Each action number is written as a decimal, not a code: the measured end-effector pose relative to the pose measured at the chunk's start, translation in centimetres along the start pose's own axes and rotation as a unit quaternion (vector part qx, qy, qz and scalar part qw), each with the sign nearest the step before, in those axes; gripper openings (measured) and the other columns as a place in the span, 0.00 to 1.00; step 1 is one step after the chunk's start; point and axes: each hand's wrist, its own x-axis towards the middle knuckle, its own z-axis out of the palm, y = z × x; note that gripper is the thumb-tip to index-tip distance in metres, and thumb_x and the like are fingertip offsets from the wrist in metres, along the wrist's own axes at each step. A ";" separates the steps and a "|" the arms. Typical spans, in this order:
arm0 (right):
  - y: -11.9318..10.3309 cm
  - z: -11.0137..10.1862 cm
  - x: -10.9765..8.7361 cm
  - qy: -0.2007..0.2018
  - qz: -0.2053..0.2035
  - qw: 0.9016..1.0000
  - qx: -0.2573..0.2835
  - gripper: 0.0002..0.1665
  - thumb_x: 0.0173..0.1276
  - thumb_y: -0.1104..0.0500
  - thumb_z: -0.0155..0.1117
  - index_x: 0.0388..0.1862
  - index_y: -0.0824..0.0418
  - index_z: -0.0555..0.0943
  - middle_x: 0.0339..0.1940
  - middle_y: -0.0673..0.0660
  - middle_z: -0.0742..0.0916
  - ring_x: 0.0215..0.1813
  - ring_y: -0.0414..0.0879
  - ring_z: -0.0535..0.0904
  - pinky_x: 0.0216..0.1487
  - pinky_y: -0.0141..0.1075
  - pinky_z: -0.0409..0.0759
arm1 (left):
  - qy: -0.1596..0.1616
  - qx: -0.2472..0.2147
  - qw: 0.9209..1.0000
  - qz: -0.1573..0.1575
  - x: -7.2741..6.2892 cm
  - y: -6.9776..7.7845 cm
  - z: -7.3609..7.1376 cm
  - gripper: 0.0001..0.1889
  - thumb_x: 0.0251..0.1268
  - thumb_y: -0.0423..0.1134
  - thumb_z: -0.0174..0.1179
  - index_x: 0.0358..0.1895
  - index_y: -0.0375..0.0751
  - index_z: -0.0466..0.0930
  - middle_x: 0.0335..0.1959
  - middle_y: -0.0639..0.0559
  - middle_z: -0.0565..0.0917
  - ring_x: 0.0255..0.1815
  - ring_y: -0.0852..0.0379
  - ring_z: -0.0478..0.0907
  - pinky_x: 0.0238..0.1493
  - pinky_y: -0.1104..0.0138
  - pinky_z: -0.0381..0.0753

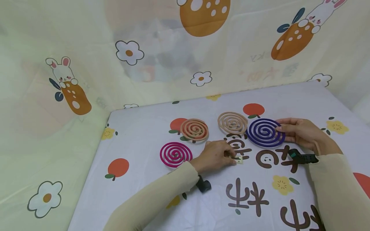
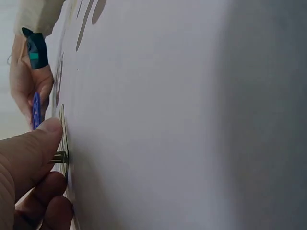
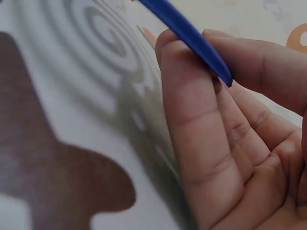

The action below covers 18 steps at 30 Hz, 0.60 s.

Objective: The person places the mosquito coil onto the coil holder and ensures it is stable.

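Observation:
My right hand (image 1: 302,133) pinches the outer edge of a blue mosquito coil (image 1: 265,131) between thumb and fingers. In the right wrist view the coil's blue end (image 3: 204,50) sits between the fingertips, and its spiral shadow falls on the cloth beneath. Low over the cloth, my left hand (image 1: 215,156) pinches a small flat brass-coloured metal coil stand (image 1: 238,159). A raised tab (image 2: 59,156) of that stand shows by the thumb in the left wrist view; the fingers hide part of it. A pink coil (image 1: 175,154) lies left of the left hand.
Two tan coils, one at the left (image 1: 195,129) and one nearer the blue coil (image 1: 233,123), lie farther back on the white printed tablecloth (image 1: 138,173). A patterned cloth wall (image 1: 162,93) rises along the back and left edges.

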 end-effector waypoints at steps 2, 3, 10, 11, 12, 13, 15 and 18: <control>0.2 0.1 -0.3 -0.003 -0.003 1.000 0.009 0.13 0.75 0.64 0.67 0.44 0.44 0.90 0.42 0.47 0.92 0.41 0.44 0.90 0.44 0.37 0.89 | 0.008 0.001 1.000 -0.002 -0.1 -0.1 0.0 0.09 0.62 0.49 0.76 0.43 0.56 0.92 0.38 0.67 0.85 0.41 0.74 0.76 0.49 0.69 0.63; 0.4 0.1 -0.5 -0.006 -0.006 1.000 0.012 0.14 0.75 0.64 0.67 0.44 0.44 0.90 0.42 0.48 0.92 0.41 0.44 0.90 0.43 0.37 0.89 | 0.012 0.003 1.000 -0.003 -0.2 -0.1 0.0 0.09 0.62 0.49 0.76 0.43 0.56 0.92 0.38 0.67 0.85 0.41 0.74 0.76 0.50 0.69 0.63; 1.1 1.0 -1.2 -0.019 -0.025 0.999 0.012 0.15 0.76 0.67 0.64 0.45 0.48 0.90 0.42 0.51 0.92 0.41 0.46 0.90 0.42 0.38 0.89 | 0.029 0.016 0.999 -0.025 -0.3 -0.3 0.2 0.10 0.61 0.50 0.76 0.42 0.55 0.91 0.36 0.66 0.83 0.40 0.71 0.76 0.50 0.67 0.64; 1.1 1.1 -1.3 -0.021 -0.026 0.999 0.008 0.15 0.76 0.67 0.64 0.45 0.48 0.90 0.42 0.51 0.92 0.41 0.46 0.90 0.42 0.38 0.89 | 0.030 0.015 0.999 -0.029 -0.3 -0.3 0.2 0.10 0.61 0.50 0.76 0.42 0.54 0.91 0.35 0.66 0.83 0.40 0.71 0.76 0.49 0.67 0.63; 1.2 1.3 -1.4 -0.022 -0.028 0.999 0.002 0.15 0.76 0.67 0.64 0.45 0.47 0.90 0.42 0.51 0.92 0.41 0.46 0.90 0.42 0.38 0.89 | 0.031 0.014 0.999 -0.033 -0.4 -0.3 0.2 0.10 0.61 0.50 0.76 0.42 0.54 0.91 0.35 0.66 0.83 0.39 0.71 0.76 0.49 0.67 0.63; 1.2 1.4 -1.5 -0.024 -0.030 0.999 -0.003 0.15 0.76 0.67 0.64 0.46 0.48 0.90 0.42 0.52 0.92 0.40 0.46 0.90 0.41 0.38 0.89 | 0.031 0.015 0.999 -0.037 -0.5 -0.3 0.2 0.10 0.61 0.50 0.76 0.42 0.55 0.91 0.35 0.66 0.82 0.39 0.71 0.76 0.49 0.67 0.63; 1.3 1.7 -1.6 -0.029 -0.035 0.999 -0.013 0.15 0.76 0.67 0.63 0.46 0.48 0.90 0.42 0.52 0.92 0.40 0.46 0.90 0.41 0.39 0.89 | 0.034 0.015 0.998 -0.041 -0.6 -0.3 0.2 0.09 0.61 0.49 0.76 0.42 0.55 0.92 0.34 0.66 0.82 0.39 0.70 0.75 0.49 0.67 0.63; 1.4 2.1 -1.7 -0.038 -0.045 0.998 -0.020 0.16 0.76 0.68 0.64 0.47 0.48 0.90 0.43 0.53 0.92 0.40 0.47 0.91 0.42 0.40 0.89 | 0.041 0.016 0.998 -0.042 -0.8 -0.3 0.2 0.09 0.61 0.49 0.77 0.41 0.55 0.92 0.33 0.66 0.81 0.38 0.70 0.75 0.49 0.66 0.63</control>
